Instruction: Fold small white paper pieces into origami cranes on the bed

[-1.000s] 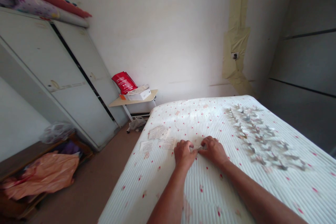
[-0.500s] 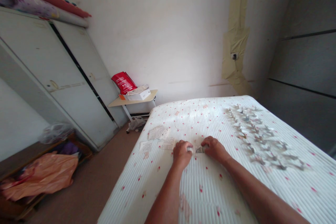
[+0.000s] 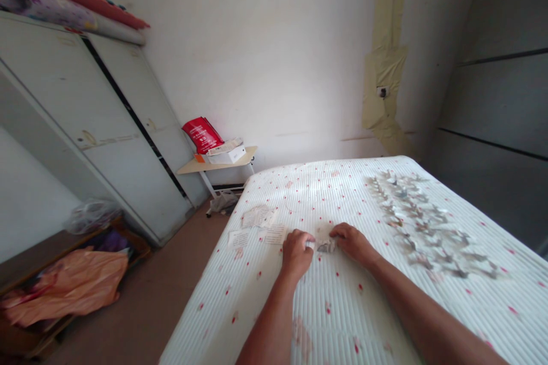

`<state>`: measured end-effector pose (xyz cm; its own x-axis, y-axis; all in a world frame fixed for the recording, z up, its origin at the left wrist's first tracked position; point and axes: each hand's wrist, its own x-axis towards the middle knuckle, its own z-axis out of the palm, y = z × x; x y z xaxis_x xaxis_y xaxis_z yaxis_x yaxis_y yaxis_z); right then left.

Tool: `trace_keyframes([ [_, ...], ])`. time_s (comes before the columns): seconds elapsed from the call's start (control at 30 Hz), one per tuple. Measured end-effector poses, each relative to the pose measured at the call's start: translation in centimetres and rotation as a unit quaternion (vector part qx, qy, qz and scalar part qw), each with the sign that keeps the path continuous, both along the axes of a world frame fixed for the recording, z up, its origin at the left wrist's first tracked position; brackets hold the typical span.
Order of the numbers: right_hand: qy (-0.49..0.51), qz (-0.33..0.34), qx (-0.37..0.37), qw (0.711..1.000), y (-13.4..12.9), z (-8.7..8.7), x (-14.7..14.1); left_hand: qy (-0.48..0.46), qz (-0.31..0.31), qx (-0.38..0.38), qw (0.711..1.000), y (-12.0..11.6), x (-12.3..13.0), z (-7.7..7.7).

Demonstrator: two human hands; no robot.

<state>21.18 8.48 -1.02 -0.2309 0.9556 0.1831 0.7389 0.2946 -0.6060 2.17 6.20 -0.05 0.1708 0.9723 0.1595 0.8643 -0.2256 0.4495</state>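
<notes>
At twelve o'clock, on the ribbed, red-flecked bed (image 3: 334, 311), is one small creased paper (image 3: 326, 246). My left hand (image 3: 298, 252) pinches its left end narrowly; my right hand (image 3: 351, 241) curls at its right edge, gripping or merely touching, I can't tell. My fingers cover both ends. At ten o'clock, at least three flat printed sheets (image 3: 258, 217); at two, spiky folded shapes (image 3: 437, 214) in rows, too blurred to count. At eleven, one table (image 3: 192, 167) bears one glossy red bag (image 3: 202, 134).

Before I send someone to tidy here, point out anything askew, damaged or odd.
Wrinkled yellowish tape surrounds the wall socket, like a rough patch. At lower left, an orange sheet lies crumpled across a low wooden unit, looking untidy. Nothing seems amiss by the left hand or right hand.
</notes>
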Motion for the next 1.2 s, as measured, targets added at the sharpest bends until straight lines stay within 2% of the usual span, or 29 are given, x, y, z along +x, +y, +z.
trace_keyframes([
  [0.17,-0.001,0.016,0.01,1.0,-0.7,0.4,-0.2,-0.01,0.002,-0.005,1.0,-0.3,0.2,0.3],
  [0.43,-0.074,0.005,0.035,0.997,-1.9,1.1,-1.0,0.01,0.0,-0.001,1.0,-0.3,0.3,0.2],
  [0.97,-0.056,-0.006,0.046,0.997,-2.4,0.9,-1.6,0.005,0.01,0.005,1.0,-0.5,0.4,0.3],
  [1.2,-0.022,0.003,0.061,0.998,-2.5,0.7,-1.8,-0.041,0.013,0.048,0.998,-0.5,0.5,-0.1],
])
